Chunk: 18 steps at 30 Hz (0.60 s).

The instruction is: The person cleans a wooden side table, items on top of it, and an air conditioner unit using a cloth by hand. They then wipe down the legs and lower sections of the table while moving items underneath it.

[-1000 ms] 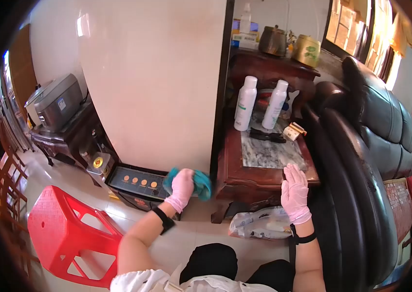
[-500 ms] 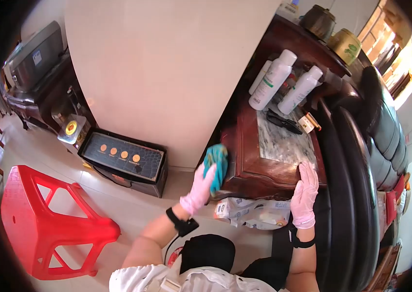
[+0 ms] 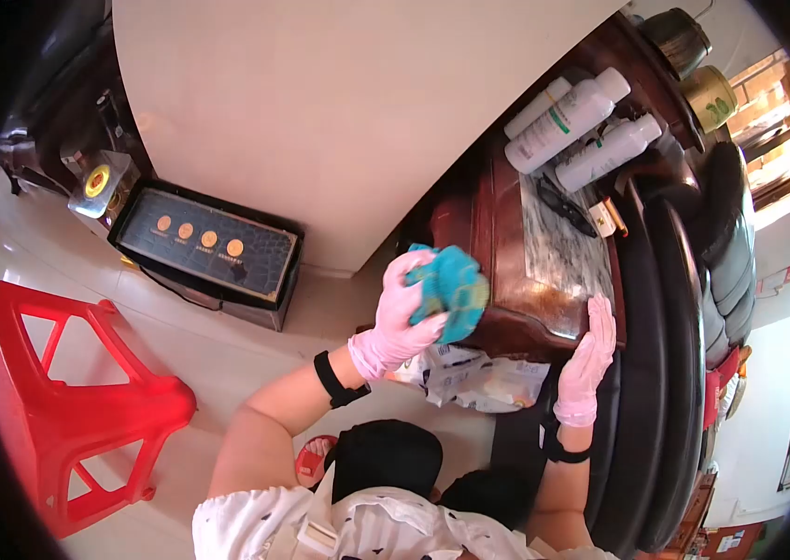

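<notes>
My left hand [image 3: 402,315], in a pink glove, grips a bunched teal cloth [image 3: 456,293] beside the near left edge of a dark red wooden side table [image 3: 516,308]. At the table's near right corner my right hand [image 3: 587,362], gloved too, rests with its fingers stretched out and holds nothing. The tabletop has a grey marble inlay [image 3: 558,266]. Farther back on it are white spray bottles [image 3: 568,121], a black object [image 3: 565,206] and a small white and gold box [image 3: 603,220].
A red plastic stool [image 3: 59,401] stands at the left. Behind it sits a black box with round copper marks [image 3: 208,245]. Plastic packages [image 3: 484,378] lie below the table. A black leather sofa [image 3: 661,373] runs along the right side, and a pale wall panel [image 3: 320,121] rises ahead.
My left hand has moved with the teal cloth from above the black box to the side table's edge. The view has turned and tilted. My right hand stays at the table corner.
</notes>
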{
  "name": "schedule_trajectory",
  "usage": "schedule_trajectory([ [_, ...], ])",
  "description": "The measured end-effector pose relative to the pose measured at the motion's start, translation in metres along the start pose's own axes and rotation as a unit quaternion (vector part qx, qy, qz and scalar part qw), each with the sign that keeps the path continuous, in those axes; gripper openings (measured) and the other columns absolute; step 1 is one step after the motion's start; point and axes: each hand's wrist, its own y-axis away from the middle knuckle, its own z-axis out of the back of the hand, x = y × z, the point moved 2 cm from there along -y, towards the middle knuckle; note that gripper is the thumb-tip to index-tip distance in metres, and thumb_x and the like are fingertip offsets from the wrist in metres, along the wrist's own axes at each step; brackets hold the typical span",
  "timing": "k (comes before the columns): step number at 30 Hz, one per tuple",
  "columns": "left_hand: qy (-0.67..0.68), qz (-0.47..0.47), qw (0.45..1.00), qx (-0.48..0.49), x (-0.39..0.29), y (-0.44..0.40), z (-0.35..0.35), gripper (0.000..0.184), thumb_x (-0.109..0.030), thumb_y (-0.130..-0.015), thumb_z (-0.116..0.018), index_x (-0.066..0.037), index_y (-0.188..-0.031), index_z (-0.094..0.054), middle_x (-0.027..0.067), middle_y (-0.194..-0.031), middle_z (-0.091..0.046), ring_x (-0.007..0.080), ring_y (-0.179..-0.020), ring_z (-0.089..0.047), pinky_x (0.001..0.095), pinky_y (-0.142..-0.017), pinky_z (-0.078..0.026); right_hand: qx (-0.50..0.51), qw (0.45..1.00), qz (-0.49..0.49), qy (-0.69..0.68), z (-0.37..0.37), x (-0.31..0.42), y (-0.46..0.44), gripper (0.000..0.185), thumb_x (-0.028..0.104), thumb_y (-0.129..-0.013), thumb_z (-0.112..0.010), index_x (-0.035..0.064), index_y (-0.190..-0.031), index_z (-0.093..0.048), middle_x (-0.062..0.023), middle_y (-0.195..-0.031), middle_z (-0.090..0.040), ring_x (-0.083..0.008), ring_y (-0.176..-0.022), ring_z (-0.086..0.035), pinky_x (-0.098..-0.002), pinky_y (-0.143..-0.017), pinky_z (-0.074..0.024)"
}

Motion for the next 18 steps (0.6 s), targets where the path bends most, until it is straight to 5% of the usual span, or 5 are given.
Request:
schedule_trajectory([
  [3, 0.175, 0.189, 0.963, -0.073, 0.019, 0.078, -0.005, 0.056, -0.035, -0.087, -0.065, -0.002, -0.126, -0.044, 0.0094, -0.120, -0.047, 0.0210, -0.110, -0.050, 0.0350, -0.097, -0.040, -0.014, 1.000, 0.000, 0.001, -0.001, 0.000, 0.002, 0.039, 0.014, -0.098, -0.033, -0.0015, -0.129, -0.051, -0.0171, -0.135, -0.050, -0.0330, -0.129, -0.043, -0.0433, -0.110, -0.0277],
  [8, -0.074, 0.325, 0.940, 0.070, 0.063, 0.171, 0.020, 0.047, -0.031, -0.089, -0.059, -0.001, -0.125, -0.050, 0.0156, -0.122, -0.046, 0.0288, -0.112, -0.050, 0.0389, -0.096, -0.041, -0.024, 1.000, 0.008, 0.006, -0.002, -0.001, 0.003, 0.039, 0.014, -0.098, -0.032, -0.0014, -0.128, -0.052, -0.0166, -0.133, -0.052, -0.0328, -0.128, -0.044, -0.0430, -0.110, -0.0287],
  [10, 0.100, 0.243, 0.963, -0.054, 0.012, 0.108, 0.016, 0.053, -0.031, -0.085, -0.065, 0.000, -0.125, -0.049, 0.0172, -0.125, -0.045, 0.0335, -0.113, -0.049, 0.0421, -0.098, -0.040, -0.019, 1.000, 0.010, 0.010, -0.002, -0.006, 0.007, 0.039, 0.013, -0.098, -0.032, -0.0016, -0.128, -0.052, -0.0166, -0.133, -0.052, -0.0329, -0.128, -0.044, -0.0426, -0.110, -0.0292],
  [13, -0.102, -0.073, 0.990, -0.071, -0.013, 0.034, -0.006, 0.068, -0.022, -0.066, -0.080, -0.005, -0.125, -0.050, 0.0225, -0.133, -0.040, 0.0405, -0.124, -0.042, 0.0496, -0.101, -0.038, -0.034, 0.999, -0.007, -0.017, -0.003, 0.000, 0.004, 0.039, 0.013, -0.098, -0.031, -0.0035, -0.125, -0.054, -0.0179, -0.131, -0.054, -0.0339, -0.125, -0.046, -0.0423, -0.108, -0.0309],
  [18, -0.112, 0.057, 0.992, -0.028, 0.077, 0.147, -0.029, 0.073, -0.015, -0.065, -0.081, -0.010, -0.128, -0.044, 0.0155, -0.122, -0.049, 0.0335, -0.111, -0.052, 0.0457, -0.098, -0.042, -0.066, 0.998, -0.007, -0.009, -0.009, 0.002, 0.003, 0.040, 0.014, -0.098, -0.029, -0.0051, -0.121, -0.056, -0.0191, -0.127, -0.056, -0.0354, -0.121, -0.049, -0.0429, -0.106, -0.0330],
])
